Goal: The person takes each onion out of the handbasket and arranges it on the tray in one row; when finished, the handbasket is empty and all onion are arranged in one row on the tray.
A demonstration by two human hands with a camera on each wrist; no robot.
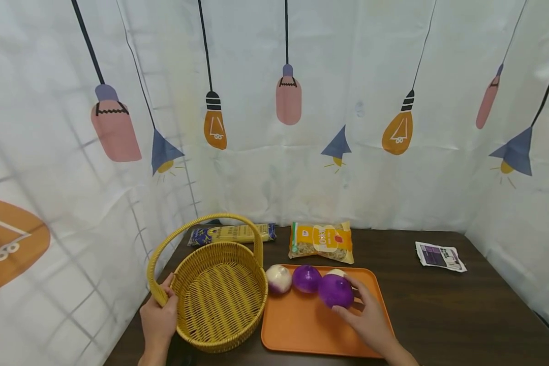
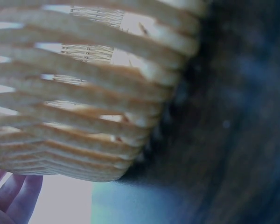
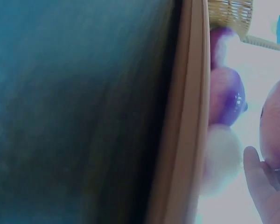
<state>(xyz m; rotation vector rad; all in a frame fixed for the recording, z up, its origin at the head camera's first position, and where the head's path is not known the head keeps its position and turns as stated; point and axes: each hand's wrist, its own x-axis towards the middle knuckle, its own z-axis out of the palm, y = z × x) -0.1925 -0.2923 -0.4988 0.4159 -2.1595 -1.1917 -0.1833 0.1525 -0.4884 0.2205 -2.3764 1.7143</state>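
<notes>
My left hand grips the left side of a yellow woven basket, where its tall arched handle meets the rim. The basket's inside shows nothing in it. In the left wrist view the basket wall fills much of the picture, with my fingers at its edge. My right hand holds a purple onion between thumb and fingers, above an orange tray. On the tray's far side sit a white-and-purple onion, another purple onion and a mostly hidden white onion.
Behind the basket lies a blue-and-yellow packet. An orange-and-clear bag lies beyond the tray, and a small white-and-purple sachet is at the right on the dark table. A white curtain with printed lamps surrounds the table.
</notes>
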